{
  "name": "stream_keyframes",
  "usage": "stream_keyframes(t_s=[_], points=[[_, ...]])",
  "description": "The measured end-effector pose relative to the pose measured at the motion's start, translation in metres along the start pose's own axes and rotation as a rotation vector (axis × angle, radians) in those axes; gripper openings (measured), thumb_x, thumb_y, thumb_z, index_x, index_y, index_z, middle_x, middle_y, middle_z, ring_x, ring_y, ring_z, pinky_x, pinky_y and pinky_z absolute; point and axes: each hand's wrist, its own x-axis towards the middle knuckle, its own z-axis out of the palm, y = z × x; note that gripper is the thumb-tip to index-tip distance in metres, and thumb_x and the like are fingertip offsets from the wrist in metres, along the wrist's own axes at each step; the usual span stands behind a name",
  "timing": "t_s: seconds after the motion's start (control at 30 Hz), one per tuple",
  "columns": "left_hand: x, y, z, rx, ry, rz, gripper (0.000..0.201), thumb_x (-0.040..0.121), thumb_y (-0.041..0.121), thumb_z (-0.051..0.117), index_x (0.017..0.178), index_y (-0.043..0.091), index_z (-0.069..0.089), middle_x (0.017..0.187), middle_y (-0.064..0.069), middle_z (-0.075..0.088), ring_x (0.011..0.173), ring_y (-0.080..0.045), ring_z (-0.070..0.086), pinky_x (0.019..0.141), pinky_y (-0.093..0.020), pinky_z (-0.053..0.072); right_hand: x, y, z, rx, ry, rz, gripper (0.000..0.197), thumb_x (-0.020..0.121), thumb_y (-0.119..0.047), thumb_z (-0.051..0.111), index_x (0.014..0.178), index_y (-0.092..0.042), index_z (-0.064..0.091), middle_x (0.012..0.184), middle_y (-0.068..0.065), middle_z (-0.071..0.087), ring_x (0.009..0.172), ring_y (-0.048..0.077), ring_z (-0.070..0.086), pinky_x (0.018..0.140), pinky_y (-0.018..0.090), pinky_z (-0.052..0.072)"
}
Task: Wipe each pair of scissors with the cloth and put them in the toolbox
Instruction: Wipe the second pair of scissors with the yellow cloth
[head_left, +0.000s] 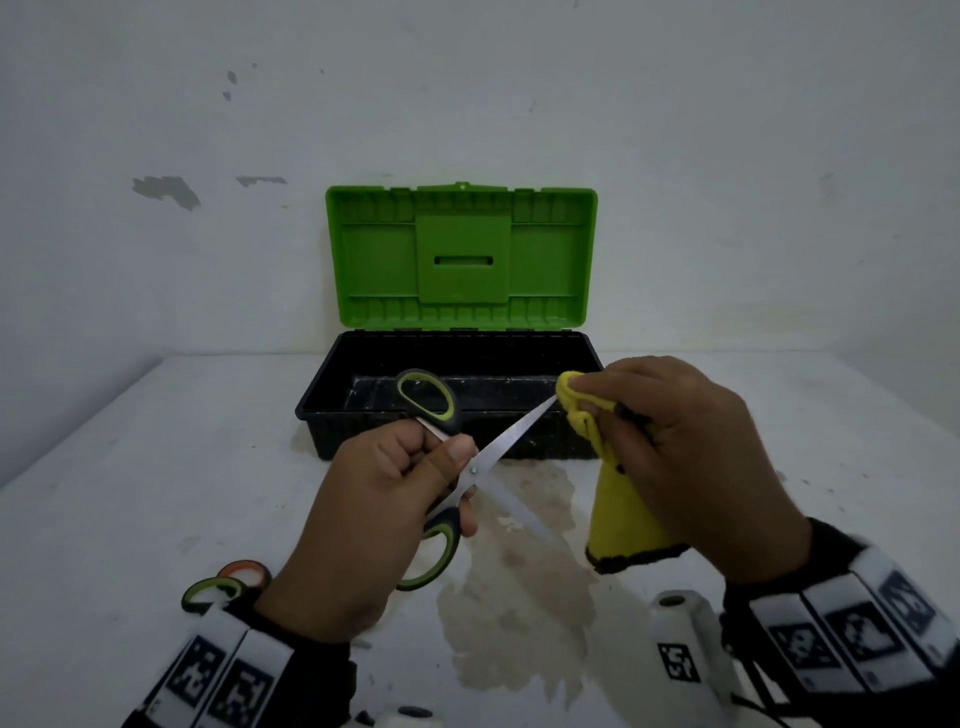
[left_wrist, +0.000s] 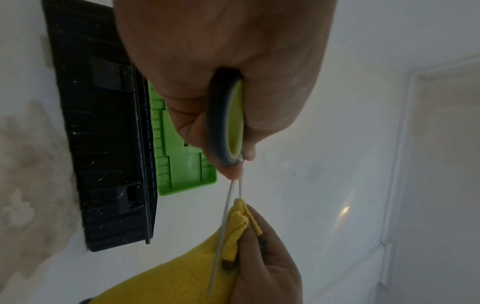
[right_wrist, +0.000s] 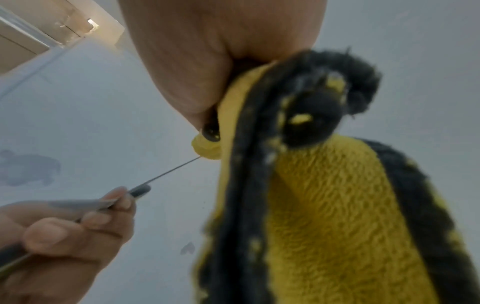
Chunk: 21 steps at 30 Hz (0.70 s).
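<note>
My left hand (head_left: 395, 483) grips a pair of green-and-black handled scissors (head_left: 498, 452) near the pivot, blades spread apart, held above the table in front of the toolbox. My right hand (head_left: 665, 441) pinches a yellow cloth (head_left: 623, 519) with a black edge around the tip of the upper blade. The rest of the cloth hangs down from that hand. In the left wrist view the scissors handle (left_wrist: 231, 123) sits in my palm and the cloth (left_wrist: 236, 224) wraps one blade. The toolbox (head_left: 322, 410) is black with its green lid (head_left: 462, 254) standing open.
Two more scissors handles, one green (head_left: 208, 592) and one orange (head_left: 244, 571), lie on the white table (head_left: 130, 467) by my left wrist. A stained patch (head_left: 524, 597) marks the table below my hands. The wall stands right behind the toolbox.
</note>
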Motion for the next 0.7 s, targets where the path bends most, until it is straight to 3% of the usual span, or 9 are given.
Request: stream_keyframes(t_s=[0.07, 0.13, 0.2, 0.3, 0.47, 0.63, 0.7], points=[[0.001, -0.001, -0.001, -0.008, -0.001, -0.042, 0.027, 0.091, 0.020, 0.061, 0.076, -0.002, 0.065, 0.058, -0.015, 0.065, 0.050, -0.020, 0.062, 0.052, -0.024, 0.050, 0.001, 0.003, -0.008, -0.024, 0.038, -0.001, 0.030, 0.089, -0.029, 0.054, 0.109, -0.020, 0.074, 0.099, 0.000, 0.072, 0.091, 0.014, 0.060, 0.081, 0.021, 0.046], [0.002, -0.001, 0.000, -0.021, 0.003, -0.082, 0.026, 0.093, 0.018, 0.060, 0.074, 0.001, 0.066, 0.058, -0.013, 0.065, 0.049, -0.019, 0.062, 0.051, -0.024, 0.049, 0.000, -0.004, -0.012, -0.033, 0.066, -0.082, 0.029, 0.090, -0.028, 0.056, 0.109, -0.016, 0.074, 0.101, 0.003, 0.072, 0.089, 0.017, 0.059, 0.082, 0.025, 0.045], [0.002, -0.001, 0.001, -0.041, 0.000, -0.117, 0.028, 0.093, 0.019, 0.061, 0.073, 0.000, 0.065, 0.060, -0.015, 0.065, 0.050, -0.019, 0.062, 0.053, -0.029, 0.048, -0.004, -0.019, -0.009, -0.054, 0.022, -0.232, 0.024, 0.095, -0.026, 0.057, 0.108, -0.016, 0.075, 0.103, 0.005, 0.071, 0.083, 0.023, 0.059, 0.074, 0.037, 0.046], [0.002, 0.001, 0.003, -0.061, -0.025, -0.145, 0.031, 0.092, 0.021, 0.062, 0.077, -0.006, 0.062, 0.067, -0.019, 0.062, 0.053, -0.022, 0.063, 0.061, -0.036, 0.046, -0.011, -0.035, 0.005, -0.095, -0.092, -0.406, 0.023, 0.098, -0.028, 0.058, 0.108, -0.016, 0.075, 0.102, 0.007, 0.070, 0.077, 0.027, 0.059, 0.066, 0.039, 0.044], [0.000, 0.009, -0.004, -0.075, -0.058, -0.164, 0.026, 0.092, 0.017, 0.060, 0.073, 0.002, 0.069, 0.062, -0.017, 0.064, 0.050, -0.021, 0.061, 0.050, -0.027, 0.048, -0.010, -0.022, 0.009, -0.046, -0.050, -0.359, 0.020, 0.095, -0.023, 0.063, 0.109, -0.016, 0.076, 0.102, 0.006, 0.071, 0.075, 0.027, 0.060, 0.064, 0.039, 0.043], [-0.002, 0.011, -0.005, -0.062, -0.078, -0.144, 0.029, 0.093, 0.018, 0.060, 0.067, 0.011, 0.071, 0.061, -0.013, 0.065, 0.051, -0.021, 0.061, 0.052, -0.028, 0.050, -0.017, -0.034, 0.012, -0.050, -0.086, -0.401, 0.019, 0.096, -0.023, 0.062, 0.109, -0.016, 0.075, 0.103, 0.006, 0.071, 0.078, 0.025, 0.061, 0.066, 0.039, 0.044], [-0.002, 0.010, -0.004, -0.059, -0.076, -0.138, 0.028, 0.093, 0.018, 0.060, 0.069, 0.009, 0.071, 0.061, -0.013, 0.065, 0.052, -0.022, 0.061, 0.053, -0.029, 0.050, -0.016, -0.028, 0.012, -0.030, -0.077, -0.382, 0.018, 0.095, -0.020, 0.064, 0.108, -0.016, 0.075, 0.103, 0.006, 0.071, 0.077, 0.027, 0.061, 0.065, 0.040, 0.044]])
